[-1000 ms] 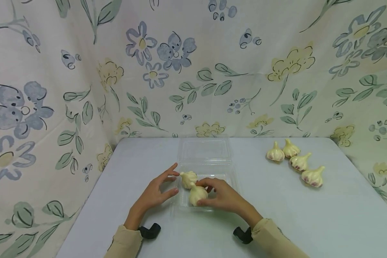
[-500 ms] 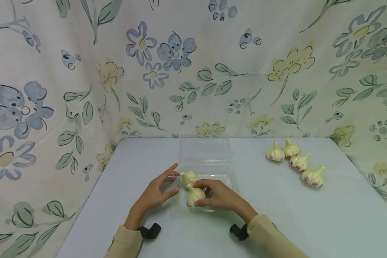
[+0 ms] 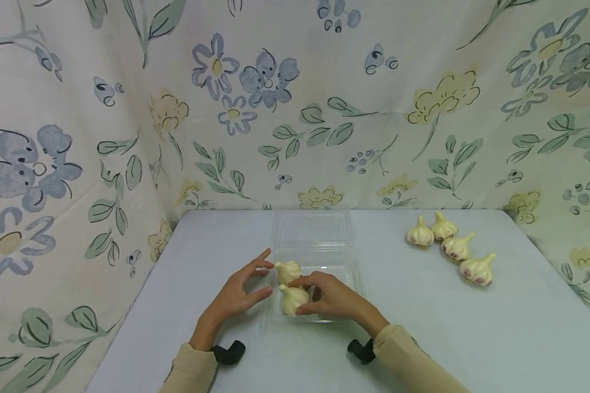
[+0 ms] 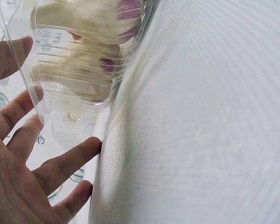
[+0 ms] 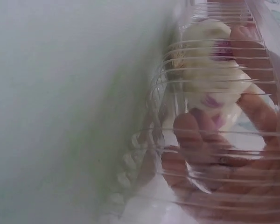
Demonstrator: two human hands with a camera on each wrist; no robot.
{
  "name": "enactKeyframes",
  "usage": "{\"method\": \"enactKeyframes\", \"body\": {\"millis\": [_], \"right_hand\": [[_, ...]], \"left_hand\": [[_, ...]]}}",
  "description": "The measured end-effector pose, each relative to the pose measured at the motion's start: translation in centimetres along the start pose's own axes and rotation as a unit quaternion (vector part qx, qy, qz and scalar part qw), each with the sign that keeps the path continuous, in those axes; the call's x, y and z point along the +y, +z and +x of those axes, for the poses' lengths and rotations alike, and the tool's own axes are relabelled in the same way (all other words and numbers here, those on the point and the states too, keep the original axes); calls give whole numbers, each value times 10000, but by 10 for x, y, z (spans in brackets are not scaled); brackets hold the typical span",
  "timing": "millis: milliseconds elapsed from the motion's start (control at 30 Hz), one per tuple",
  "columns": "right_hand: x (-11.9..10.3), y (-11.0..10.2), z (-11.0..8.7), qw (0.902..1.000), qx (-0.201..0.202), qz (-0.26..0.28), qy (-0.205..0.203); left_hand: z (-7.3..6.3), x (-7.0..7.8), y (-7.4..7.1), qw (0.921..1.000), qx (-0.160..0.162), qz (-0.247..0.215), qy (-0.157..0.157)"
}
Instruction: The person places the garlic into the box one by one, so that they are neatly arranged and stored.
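A clear plastic clamshell container point(image 3: 343, 268) lies open on the table, its lid point(image 3: 312, 228) folded back. Two garlic bulbs sit in its left side: a rear bulb point(image 3: 288, 270) and a front bulb point(image 3: 293, 301). My right hand point(image 3: 338, 299) reaches over the rim and holds the front garlic bulb between thumb and fingers. Through the ribbed wall in the right wrist view, this hand point(image 5: 224, 154) shows beside the garlic. My left hand point(image 3: 238, 292) stands at the container's left edge, fingers spread. In the left wrist view its fingertips point(image 4: 24, 45) touch the clear rim.
Several garlic bulbs point(image 3: 456, 248) with purple-streaked bases form a cluster at the right rear of the white table point(image 3: 472, 327). A floral curtain point(image 3: 295, 109) hangs behind and along the left and right sides.
My right hand has shifted the front garlic bulb to the left, against the container's left side and in front of the rear bulb. My left hand has stayed still.
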State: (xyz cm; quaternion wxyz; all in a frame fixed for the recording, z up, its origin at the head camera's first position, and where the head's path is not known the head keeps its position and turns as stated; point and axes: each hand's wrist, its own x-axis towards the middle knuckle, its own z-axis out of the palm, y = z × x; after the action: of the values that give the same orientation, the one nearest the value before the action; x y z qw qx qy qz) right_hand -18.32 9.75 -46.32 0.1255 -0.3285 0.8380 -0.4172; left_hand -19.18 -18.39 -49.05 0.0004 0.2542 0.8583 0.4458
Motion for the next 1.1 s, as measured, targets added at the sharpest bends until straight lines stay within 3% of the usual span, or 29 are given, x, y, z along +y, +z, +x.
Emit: {"method": "enactKeyframes", "body": {"millis": [533,1100], "right_hand": [[-6,8,8,9994,222,77,260],[-8,9,11,9996,213,57,161]], "left_hand": [[0,0,0,10000,-21,-45,18],[2,2,-2,10000,15,-31,-67]]}}
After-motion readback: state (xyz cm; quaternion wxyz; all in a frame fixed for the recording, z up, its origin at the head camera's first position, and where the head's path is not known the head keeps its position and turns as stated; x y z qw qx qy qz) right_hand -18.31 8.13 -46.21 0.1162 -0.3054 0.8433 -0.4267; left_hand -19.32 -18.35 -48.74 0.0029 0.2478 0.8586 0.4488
